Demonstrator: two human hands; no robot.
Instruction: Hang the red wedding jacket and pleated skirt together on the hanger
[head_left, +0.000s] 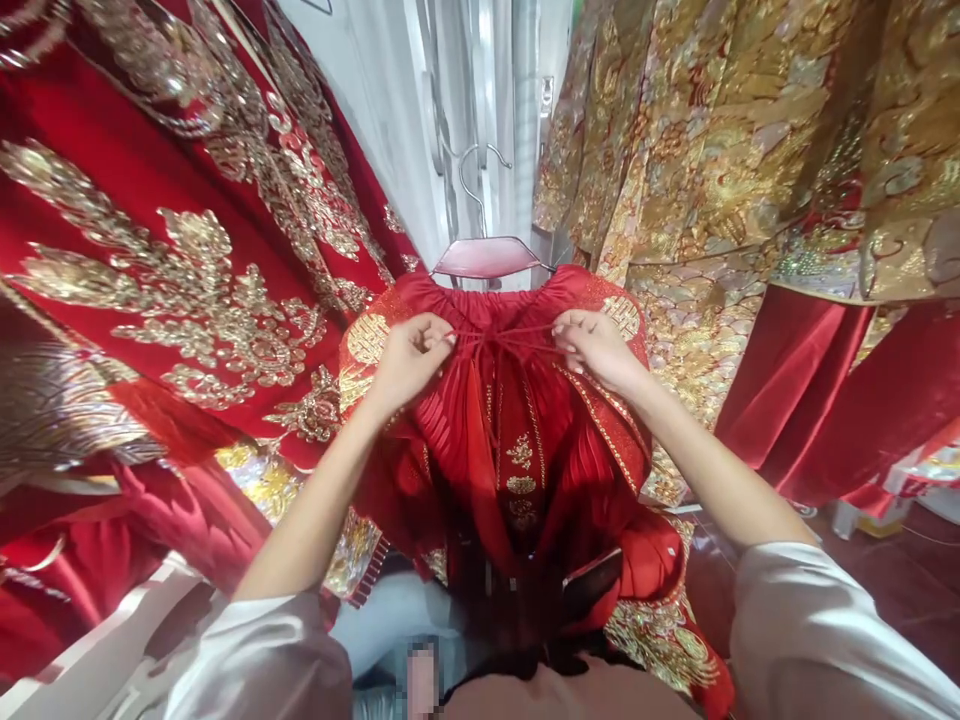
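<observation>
A red pleated skirt (517,440) with gold embroidery hangs in front of me from a pink hanger (486,257). Thin red strings (504,338) run across its gathered waist. My left hand (409,355) is closed in a pinch on the left end of the strings. My right hand (596,345) pinches the right end, and the strings are drawn taut between the two hands. Both arms reach forward out of white sleeves.
Red garments with gold embroidery (180,280) hang close on the left. Gold brocade robes (735,150) and red velvet cloth (817,400) hang on the right. A white wall with metal hooks (480,160) lies behind the hanger. Dark red floor (907,570) shows at the lower right.
</observation>
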